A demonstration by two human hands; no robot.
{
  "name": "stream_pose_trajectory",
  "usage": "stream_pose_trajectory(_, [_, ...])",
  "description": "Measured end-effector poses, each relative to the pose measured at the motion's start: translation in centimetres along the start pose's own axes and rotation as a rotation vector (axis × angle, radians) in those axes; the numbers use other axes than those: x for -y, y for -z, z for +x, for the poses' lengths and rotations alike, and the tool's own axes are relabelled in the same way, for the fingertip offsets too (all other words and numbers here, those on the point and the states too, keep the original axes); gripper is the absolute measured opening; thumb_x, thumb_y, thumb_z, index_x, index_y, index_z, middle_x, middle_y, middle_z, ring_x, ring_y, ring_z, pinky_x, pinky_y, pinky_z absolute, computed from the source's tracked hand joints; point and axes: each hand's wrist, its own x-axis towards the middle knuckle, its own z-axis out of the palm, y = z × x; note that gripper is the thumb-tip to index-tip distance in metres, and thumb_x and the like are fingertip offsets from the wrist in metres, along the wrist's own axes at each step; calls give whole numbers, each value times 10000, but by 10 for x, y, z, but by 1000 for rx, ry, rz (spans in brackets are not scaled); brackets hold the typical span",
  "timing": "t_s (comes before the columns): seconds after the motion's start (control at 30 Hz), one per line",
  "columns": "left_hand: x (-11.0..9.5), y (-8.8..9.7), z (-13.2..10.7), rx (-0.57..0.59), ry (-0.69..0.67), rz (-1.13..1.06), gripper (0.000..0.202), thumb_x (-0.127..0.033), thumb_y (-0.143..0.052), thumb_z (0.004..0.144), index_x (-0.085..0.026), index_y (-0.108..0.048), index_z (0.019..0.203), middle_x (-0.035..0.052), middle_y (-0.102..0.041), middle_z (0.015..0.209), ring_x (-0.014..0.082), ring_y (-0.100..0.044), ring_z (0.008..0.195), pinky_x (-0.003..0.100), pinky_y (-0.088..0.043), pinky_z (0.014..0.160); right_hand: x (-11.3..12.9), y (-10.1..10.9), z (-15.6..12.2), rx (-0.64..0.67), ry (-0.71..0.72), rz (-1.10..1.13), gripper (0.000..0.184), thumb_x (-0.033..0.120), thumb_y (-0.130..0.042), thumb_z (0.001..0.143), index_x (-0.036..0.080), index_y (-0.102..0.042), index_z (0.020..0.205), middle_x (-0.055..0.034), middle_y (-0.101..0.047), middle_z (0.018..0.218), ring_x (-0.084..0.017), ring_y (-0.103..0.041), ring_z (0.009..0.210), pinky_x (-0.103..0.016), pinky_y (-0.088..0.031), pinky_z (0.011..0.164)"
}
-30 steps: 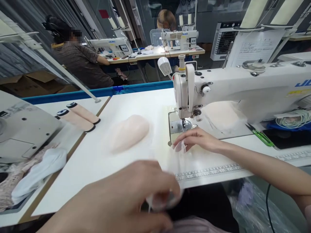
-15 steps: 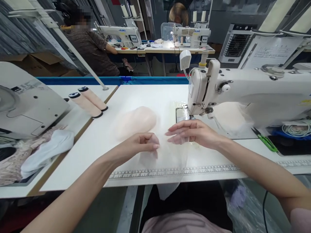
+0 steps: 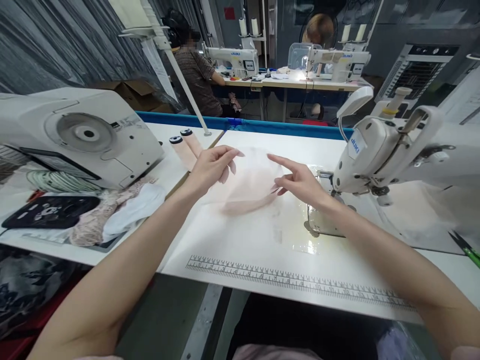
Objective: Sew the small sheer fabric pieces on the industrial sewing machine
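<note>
Pale pink sheer fabric [image 3: 247, 187] is spread between my hands above the white table, its outline faint against the tabletop. My left hand [image 3: 216, 166] is closed in a pinch at the fabric's upper left side. On the fabric's right, my right hand [image 3: 300, 182] has its index finger stretched toward the left hand. Its thumb and other fingers are drawn together at the fabric's lower right edge, beside a small dark sliver I cannot make out. Just right of that hand stands a white sewing machine [image 3: 369, 150], its needle area partly behind my forearm.
A ruler strip [image 3: 285, 280] runs along the table's front edge. Two thread cones [image 3: 183, 152] lie behind my left hand. At left are another machine [image 3: 86, 130], a dark phone [image 3: 52, 210] and white cloth [image 3: 131, 212]. Green-handled snips [image 3: 468, 250] lie far right. A person [image 3: 191, 75] sits beyond.
Both hands have moved away from the table's front edge, and the fabric has spread out between them. My right index finger is now extended. The view has swung left.
</note>
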Motion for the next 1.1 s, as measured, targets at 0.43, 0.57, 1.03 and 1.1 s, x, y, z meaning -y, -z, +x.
stream_pose_trajectory(0.43, [26,-23,-13,25,-238,353,479,-485,-508,880,-228,-557,1281,94,-577,1305,256,-555,1165,378,-469,905,-35,-1,29,152,-160,37,860,85,-589,749,178,-231,1525,4,-699,730,-139,-635,657,-263,-527,603])
stream_pose_trajectory(0.57, [30,-27,-28,304,-225,455,833,-569,-582,814,-217,-254,1494,143,-348,1537,325,-378,1379,501,-349,1095,-35,0,31,204,-204,-172,861,99,-573,774,96,-160,1530,-11,-700,716,-165,-655,671,-291,-551,613])
stream_pose_trajectory(1.03, [53,-26,-31,361,-175,684,1096,-718,-522,775,-182,53,1538,141,-136,1612,347,-161,1473,575,-10,1192,-25,37,-81,85,-162,-657,712,201,-501,846,234,-272,1520,-49,-196,1602,-317,-417,1367,-453,-490,1022])
stream_pose_trajectory(1.1, [53,-25,-29,363,-156,717,1135,-728,-542,758,-161,57,1537,167,-135,1606,370,-156,1470,599,-17,1183,-22,52,-116,42,-118,-712,593,212,-485,873,272,-407,1458,-26,-345,1548,-292,-487,1315,-443,-525,975])
